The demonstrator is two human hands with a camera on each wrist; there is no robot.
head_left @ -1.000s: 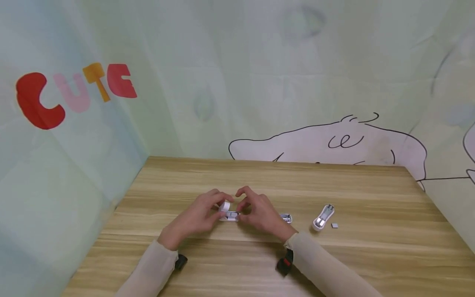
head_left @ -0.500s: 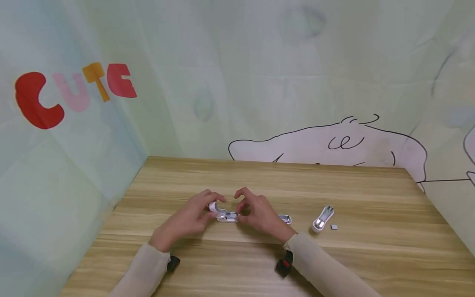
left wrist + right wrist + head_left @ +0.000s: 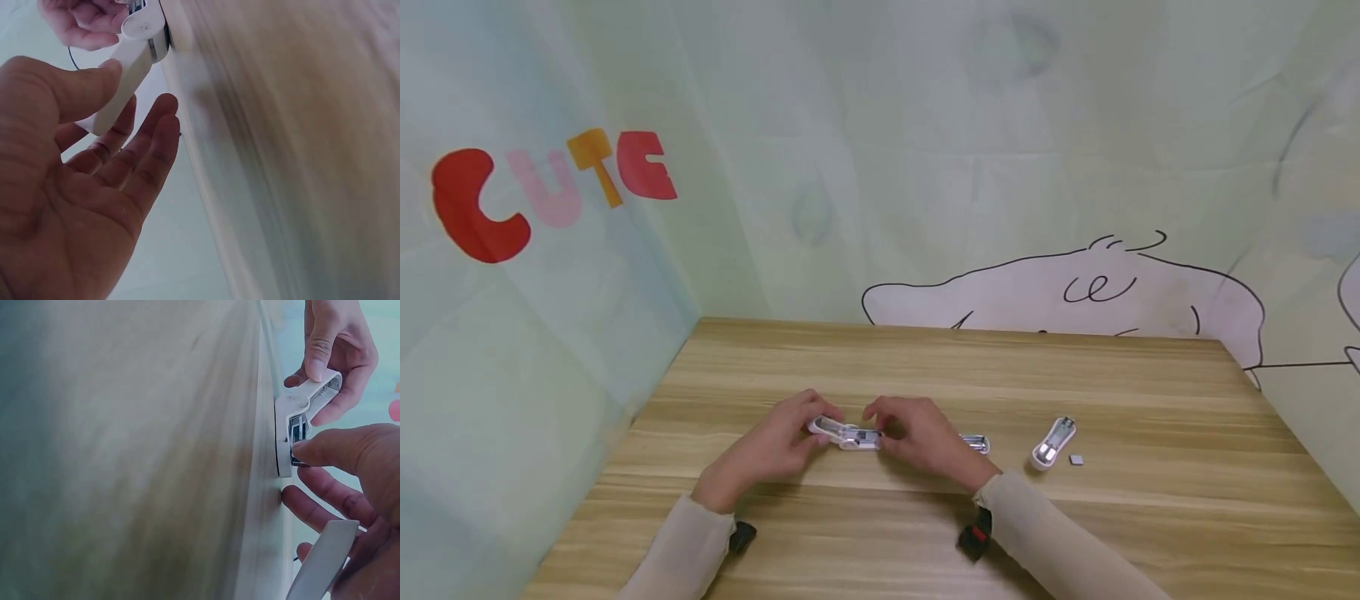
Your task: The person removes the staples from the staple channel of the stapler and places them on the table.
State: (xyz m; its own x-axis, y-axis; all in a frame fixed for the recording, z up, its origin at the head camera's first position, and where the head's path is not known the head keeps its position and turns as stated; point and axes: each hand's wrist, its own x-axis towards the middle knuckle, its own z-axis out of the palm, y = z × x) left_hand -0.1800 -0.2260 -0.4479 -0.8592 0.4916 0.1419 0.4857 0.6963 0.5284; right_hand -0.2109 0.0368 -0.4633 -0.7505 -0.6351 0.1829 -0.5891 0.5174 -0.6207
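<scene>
Between the two hands is a small white hinged case (image 3: 860, 438), with metallic parts inside one half. Its other half, the swung-out white arm (image 3: 829, 427), angles up and to the left. My left hand (image 3: 786, 433) pinches this arm between thumb and fingers; in the left wrist view the thumb lies along the arm's white outer side (image 3: 133, 69). On the right, my right hand (image 3: 917, 433) pinches the case's other end. In the right wrist view the thumb rests on the metallic insert (image 3: 297, 432), with fingers on the far side.
A similar white piece with metallic insides (image 3: 977, 443) lies partly behind the right wrist. Further right lie another such white piece (image 3: 1053, 442) and a small grey square (image 3: 1077, 459). All rest on the wooden table (image 3: 865, 533), against a printed cloth backdrop (image 3: 850, 167).
The white arm has swung from upright over to the left and lower, with my left hand moving left along with it. My right hand stays at the case's right end.
</scene>
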